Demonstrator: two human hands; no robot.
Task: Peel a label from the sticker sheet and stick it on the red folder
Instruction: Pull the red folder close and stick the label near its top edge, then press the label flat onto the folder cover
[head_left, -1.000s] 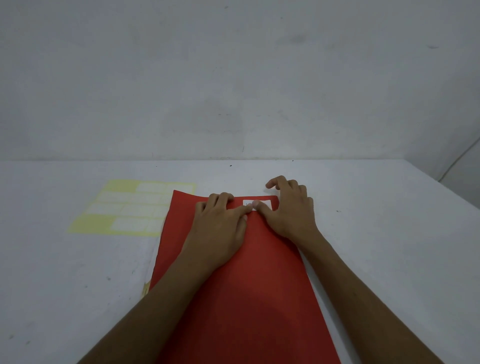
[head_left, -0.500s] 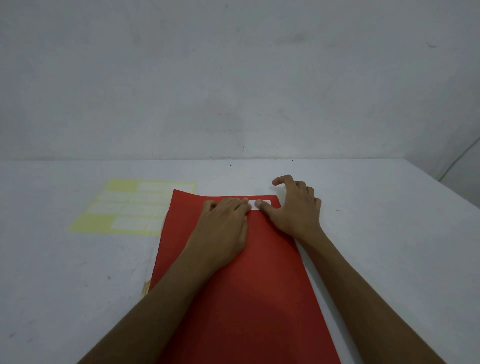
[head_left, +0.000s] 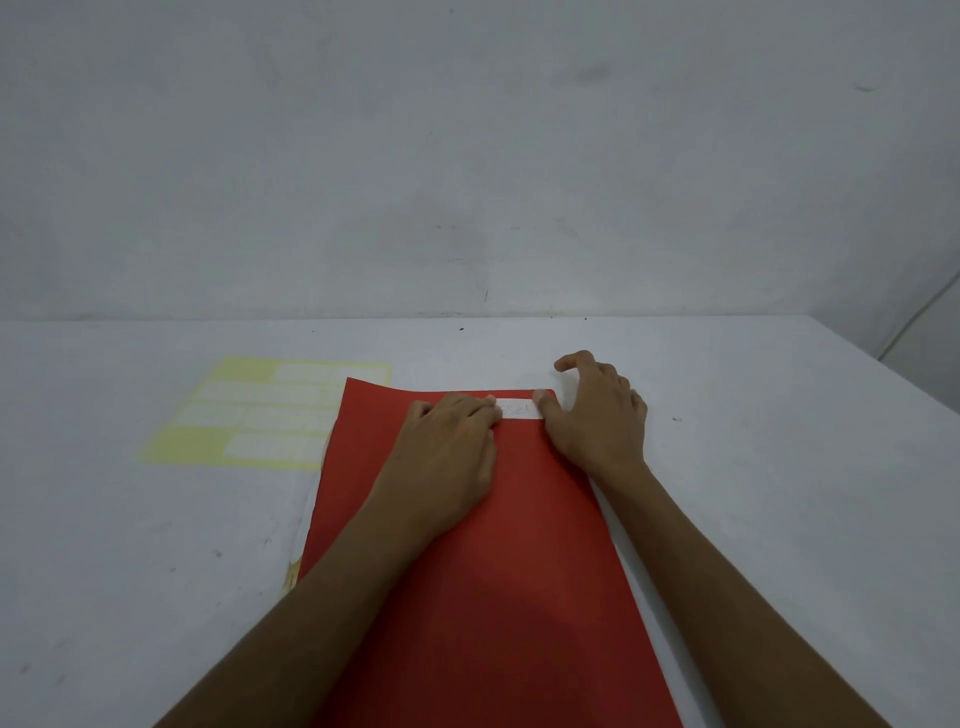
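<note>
The red folder (head_left: 483, 582) lies flat on the table, long side running away from me. A white label (head_left: 518, 409) with faint handwriting sits near the folder's far right corner. My left hand (head_left: 447, 457) rests palm down on the folder, its fingertips covering the label's left end. My right hand (head_left: 597, 415) is at the folder's far right corner, thumb tip pressing the label's right end, fingers curled on the table. The yellow sticker sheet (head_left: 260, 415) with several white labels lies left of the folder, its right edge tucked under it.
The white table (head_left: 779, 467) meets a plain wall at the back and its right edge runs diagonally at the far right. A yellowish scrap (head_left: 292, 574) peeks out under the folder's left edge.
My two hands have slid apart along the label, the right hand moving right to the folder's corner, so more of the white label shows between them.
</note>
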